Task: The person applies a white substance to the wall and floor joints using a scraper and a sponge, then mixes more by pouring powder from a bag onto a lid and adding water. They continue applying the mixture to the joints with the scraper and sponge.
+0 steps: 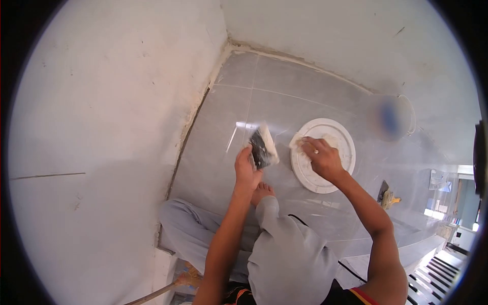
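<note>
Pale, scuffed plaster walls, one to the left (101, 101) and one at the back (330, 40), meet at a corner above a glossy grey tiled floor (213, 137), where a person sits with legs folded. The left hand (247, 172) has its fingers and thumb closed on the near part of a flat, dark, rectangular tool smeared with white paste (260, 150), raised in front of a bare foot (263, 193). Just to the right, the right hand (325, 160) is bent over a round white disc with a raised rim (315, 184), fingers bunched at its left side near something pale; blur hides whether they pinch it. The tool looks light and stiff, probably slick where paste coats it, so the cleaner dark part seems the surest hold; the disc looks rigid and is best steadied by its rim. Bare tile separates tool from left wall, and more lies beyond both hands. To the right, a blurred blue-marked object (390, 117) near the back wall and a yellow-handled scraper (390, 198) limit sideways room.
</note>
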Motion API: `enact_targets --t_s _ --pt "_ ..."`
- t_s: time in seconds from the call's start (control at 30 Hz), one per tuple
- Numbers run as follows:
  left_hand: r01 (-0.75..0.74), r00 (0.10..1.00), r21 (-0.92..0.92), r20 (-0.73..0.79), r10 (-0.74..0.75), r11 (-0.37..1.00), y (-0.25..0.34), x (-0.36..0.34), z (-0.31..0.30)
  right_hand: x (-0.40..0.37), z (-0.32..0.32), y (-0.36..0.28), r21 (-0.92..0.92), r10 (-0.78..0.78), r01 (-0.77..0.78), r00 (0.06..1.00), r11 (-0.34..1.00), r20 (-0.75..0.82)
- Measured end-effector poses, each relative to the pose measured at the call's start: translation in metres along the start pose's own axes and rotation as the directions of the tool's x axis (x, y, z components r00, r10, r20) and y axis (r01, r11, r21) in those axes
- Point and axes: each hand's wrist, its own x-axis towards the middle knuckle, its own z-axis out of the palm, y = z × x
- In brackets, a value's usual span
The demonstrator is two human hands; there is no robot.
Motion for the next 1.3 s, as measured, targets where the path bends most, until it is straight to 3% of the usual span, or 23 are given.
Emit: enact_targets --t_s 0.03,0.07,0.1,0.13,0.17,0.2,0.27,0.4,0.43,0.47,0.5,0.53,0.6,0.67,0.7,0.77,0.8,0.87,1.0,1.07,1.2,1.3 --pt "-0.173 0.980 0.047 0.103 0.168 0.984 0.011 -0.001 0.010 0.003 0.002 0.001 0.008 0.002 -0.002 1.000 1.000 -0.007" --pt "-0.346 0.923 0.074 0.205 0.325 0.935 0.020 -0.001 0.018 0.006 0.004 0.001 0.299 0.227 -0.213 0.974 0.930 -0.012" --pt "-0.347 0.926 0.085 0.191 0.327 0.934 0.025 0.000 0.020 0.009 0.004 -0.005 0.560 0.433 -0.389 0.899 0.731 0.059" --pt "-0.492 0.863 0.167 0.226 0.452 0.855 0.030 0.001 0.021 0.013 0.005 -0.012 0.749 0.592 -0.507 0.783 0.426 0.193" --pt "-0.620 0.781 0.246 0.280 0.558 0.745 0.033 0.002 0.022 0.019 0.003 -0.019 0.883 0.614 -0.469 0.692 -0.018 0.380" --pt "-0.615 0.787 0.270 0.281 0.550 0.741 0.036 0.003 0.018 0.026 0.002 -0.027 0.885 0.615 -0.464 0.686 -0.042 0.389" --pt "-0.751 0.633 0.461 0.299 0.714 0.473 0.038 0.004 0.012 0.036 0.003 -0.040 0.731 0.388 -0.231 0.725 -0.643 0.570" --pt "-0.696 0.603 0.647 0.290 0.743 0.312 0.045 -0.005 0.007 0.074 0.010 -0.063 0.466 0.217 -0.207 0.679 -0.860 0.701" --pt "-0.779 0.444 0.625 0.597 0.667 -0.041 0.053 -0.003 0.005 0.079 0.023 -0.059 0.468 0.223 -0.198 0.680 -0.861 0.699" --pt "-0.800 0.281 0.473 0.838 0.467 -0.368 0.063 -0.001 0.002 0.083 0.042 -0.052 0.486 0.164 -0.227 0.753 -0.844 0.637" --pt "-0.716 0.325 0.490 0.865 0.383 -0.497 0.078 -0.001 0.000 0.089 0.054 -0.046 0.506 0.101 -0.251 0.815 -0.825 0.571" --pt "-0.721 0.325 0.486 0.867 0.379 -0.494 0.093 -0.001 -0.010 0.098 0.056 -0.041 0.508 0.108 -0.246 0.815 -0.826 0.570" --pt "-0.544 0.666 0.732 0.674 0.320 -0.409 0.120 -0.001 -0.035 0.127 0.060 -0.033 0.664 0.212 -0.203 0.846 -0.720 0.489" --pt "-0.397 0.763 0.835 0.531 0.370 -0.380 0.144 -0.012 -0.056 0.171 0.079 -0.016 0.710 0.426 -0.068 0.759 -0.701 0.493" --pt "-0.397 0.767 0.834 0.531 0.361 -0.383 0.153 -0.017 -0.069 0.193 0.098 -0.001 0.738 0.488 -0.028 0.733 -0.675 0.474" --pt "-0.254 0.832 0.947 0.317 0.455 -0.197 0.167 -0.023 -0.097 0.239 0.131 0.026 0.785 0.618 0.012 0.624 -0.620 0.479" --pt "-0.253 0.834 0.948 0.315 0.452 -0.195 0.167 -0.024 -0.105 0.260 0.142 0.037 0.805 0.682 0.007 0.536 -0.593 0.497" --pt "-0.282 0.806 0.956 0.194 0.559 0.075 0.165 -0.025 -0.123 0.298 0.170 0.061 0.786 0.722 0.092 0.471 -0.611 0.506" --pt "-0.267 0.803 0.958 0.162 0.574 0.102 0.163 -0.015 -0.151 0.351 0.198 0.083 0.779 0.768 0.167 0.384 -0.604 0.513" --pt "-0.247 0.811 0.931 0.047 0.582 0.269 0.164 -0.011 -0.133 0.370 0.199 0.090 0.752 0.767 0.202 0.324 -0.628 0.554" --pt "-0.329 0.804 0.899 0.108 0.585 0.287 0.164 0.007 -0.138 0.393 0.202 0.102 0.774 0.778 0.177 0.327 -0.608 0.537" --pt "-0.326 0.795 0.927 0.161 0.584 0.188 0.164 0.008 -0.134 0.411 0.206 0.120 0.722 0.766 0.260 0.260 -0.641 0.587"
